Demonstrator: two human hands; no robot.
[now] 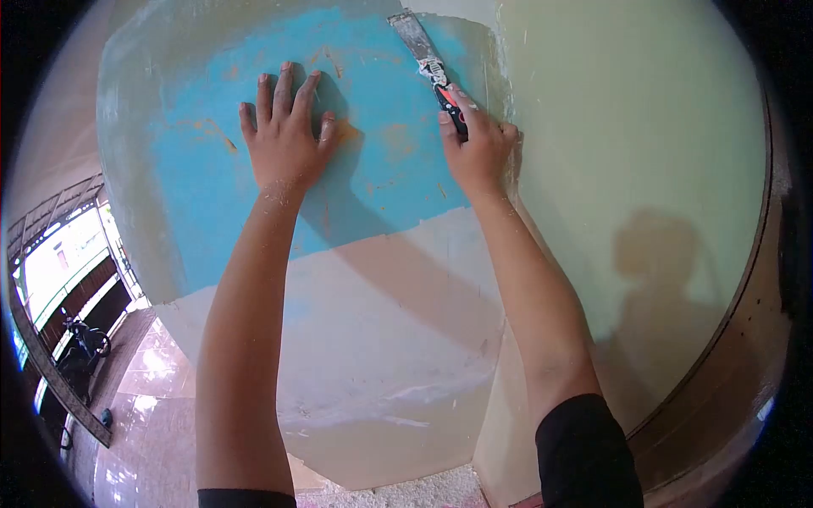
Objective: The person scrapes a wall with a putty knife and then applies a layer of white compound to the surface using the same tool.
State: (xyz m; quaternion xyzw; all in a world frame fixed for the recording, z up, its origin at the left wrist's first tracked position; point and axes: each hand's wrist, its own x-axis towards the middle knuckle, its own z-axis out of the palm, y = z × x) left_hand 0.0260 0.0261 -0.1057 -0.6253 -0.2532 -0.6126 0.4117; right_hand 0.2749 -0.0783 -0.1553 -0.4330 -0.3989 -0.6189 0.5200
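My left hand [288, 131] lies against the wall with its fingers spread, over a turquoise painted patch [385, 152] marked with orange-brown scuffs. Nothing is in that hand. In my right hand [481, 148] is a scraper [434, 76], gripped by its black and red handle. White residue cakes the scraper's neck, and its grey metal blade points up and left, near the top edge of the patch. The right hand is close to the inner corner where this wall meets a pale green wall [627, 127].
Below the turquoise lies a pale, whitish wall area [381, 313] with smeared streaks. A rough white strip [406, 489] runs along the bottom. At the left, a motorcycle [83, 343] stands by a railing beyond a shiny tiled floor [144, 402]. Shadows fall on both walls.
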